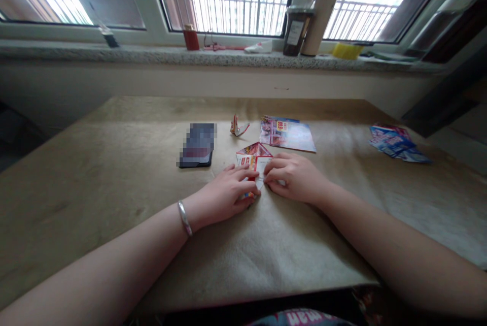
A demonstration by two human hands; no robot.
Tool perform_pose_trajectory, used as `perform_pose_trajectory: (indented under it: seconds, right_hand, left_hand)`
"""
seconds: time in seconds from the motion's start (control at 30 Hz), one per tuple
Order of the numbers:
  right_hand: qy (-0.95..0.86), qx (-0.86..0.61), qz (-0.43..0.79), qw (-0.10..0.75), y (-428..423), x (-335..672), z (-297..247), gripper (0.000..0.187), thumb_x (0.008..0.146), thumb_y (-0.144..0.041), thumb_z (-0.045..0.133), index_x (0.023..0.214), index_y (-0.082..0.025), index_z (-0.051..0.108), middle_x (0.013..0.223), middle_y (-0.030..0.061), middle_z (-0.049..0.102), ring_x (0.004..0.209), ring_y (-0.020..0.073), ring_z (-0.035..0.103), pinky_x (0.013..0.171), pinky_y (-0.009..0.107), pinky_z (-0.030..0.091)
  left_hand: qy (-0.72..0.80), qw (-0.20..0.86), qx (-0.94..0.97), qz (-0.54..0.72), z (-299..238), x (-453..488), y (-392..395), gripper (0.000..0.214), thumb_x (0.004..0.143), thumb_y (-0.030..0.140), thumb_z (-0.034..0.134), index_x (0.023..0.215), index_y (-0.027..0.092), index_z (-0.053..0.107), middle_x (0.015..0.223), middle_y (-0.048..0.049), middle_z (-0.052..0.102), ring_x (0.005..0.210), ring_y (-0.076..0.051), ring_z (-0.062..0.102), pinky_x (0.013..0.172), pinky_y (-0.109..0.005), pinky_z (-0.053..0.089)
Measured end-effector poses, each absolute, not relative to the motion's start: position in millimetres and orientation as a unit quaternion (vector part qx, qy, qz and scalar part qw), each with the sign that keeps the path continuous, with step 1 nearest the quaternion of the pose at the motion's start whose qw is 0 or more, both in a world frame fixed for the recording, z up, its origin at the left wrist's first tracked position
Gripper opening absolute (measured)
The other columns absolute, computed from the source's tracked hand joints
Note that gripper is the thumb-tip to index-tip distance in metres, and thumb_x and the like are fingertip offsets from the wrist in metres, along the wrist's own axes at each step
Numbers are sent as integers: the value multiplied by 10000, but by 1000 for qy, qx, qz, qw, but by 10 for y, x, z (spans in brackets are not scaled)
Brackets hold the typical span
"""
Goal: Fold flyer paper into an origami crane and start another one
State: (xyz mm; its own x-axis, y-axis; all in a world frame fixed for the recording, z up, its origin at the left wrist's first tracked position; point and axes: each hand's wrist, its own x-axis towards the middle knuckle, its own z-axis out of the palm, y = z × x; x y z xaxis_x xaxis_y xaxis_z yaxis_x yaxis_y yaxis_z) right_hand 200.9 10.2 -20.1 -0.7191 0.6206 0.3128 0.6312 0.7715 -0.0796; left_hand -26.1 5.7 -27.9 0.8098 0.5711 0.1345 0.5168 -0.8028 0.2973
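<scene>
A folded piece of printed paper (254, 159), white, red and yellow with a pointed top, lies on the table between my two hands. My left hand (230, 189) rests over its left and lower part, the fingers spread and pressing on it. Bent fingers of my right hand (294, 176) grip the right edge of the folded paper; the fingertips partly hide that edge. Just beyond it stands a small folded paper shape (238, 127), red and white. Farther right lies a stack of printed leaflets (291, 134).
A dark phone-like object (197, 145), blurred out, lies left of the paper. Blue and red printed papers (397, 143) are at the far right of the table (95, 178). Behind, the windowsill (152, 56) carries a red container (190, 37), a dark lidded cup (297, 31) and a yellow item (347, 51).
</scene>
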Motion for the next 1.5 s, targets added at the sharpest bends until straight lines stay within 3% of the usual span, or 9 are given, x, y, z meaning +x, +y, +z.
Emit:
perform_pose_trajectory:
  seconds: [0.33, 0.83, 0.97, 1.07, 1.3, 1.5]
  right_hand:
    - [-894, -423, -87, 122, 191, 2099, -206, 237, 853, -242, 499, 816, -229, 733, 954, 14, 710, 852, 190, 596, 752, 305, 441]
    - [-836, -534, -100, 81, 265, 2147, -216, 262, 878, -281, 463, 890, -255, 723, 962, 9, 709, 901, 186, 620, 712, 279, 441]
    - [-844, -514, -123, 91, 239, 2125, -207, 275, 888, -270, 449, 873, -208, 716, 945, 55, 699, 884, 203, 605, 711, 297, 437]
    - [-860, -478, -130, 120, 222, 2106, -214, 254, 880, -278, 468, 853, -192, 706, 943, 67, 689, 876, 217, 583, 725, 315, 437]
    - [-930, -324, -10, 175, 211, 2083, -270, 152, 838, -220, 542, 894, -220, 684, 952, 30, 675, 872, 171, 564, 803, 299, 443]
    - [-935, -301, 6, 189, 165, 1993, -268, 145, 813, -175, 561, 880, -207, 686, 881, 44, 674, 836, 176, 566, 764, 302, 453]
  left_hand:
    - [288, 129, 942, 114, -285, -269, 39, 176, 870, 273, 526, 999, 250, 644, 1293, -69, 524, 1231, -265, 432, 1066, -521, 273]
    - [296, 138, 939, 110, -256, -275, 3, 158, 881, 279, 514, 998, 235, 612, 1323, -61, 494, 1312, -263, 337, 1092, -517, 244]
    - [297, 130, 941, 101, -222, -266, -19, 167, 859, 292, 537, 996, 221, 600, 1341, -66, 481, 1318, -273, 327, 1092, -519, 246]
    - [294, 118, 942, 107, -206, -255, -35, 196, 822, 192, 519, 1004, 212, 587, 1324, -52, 504, 1299, -252, 357, 1105, -496, 234]
    - [301, 74, 942, 127, -214, -287, 1, 408, 711, 48, 482, 1074, 212, 568, 1196, -24, 593, 1209, -197, 451, 1122, -472, 206]
    - [312, 11, 941, 129, -208, -348, 84, 359, 790, 58, 451, 1078, 215, 596, 1133, -37, 621, 1119, -186, 512, 1096, -480, 247]
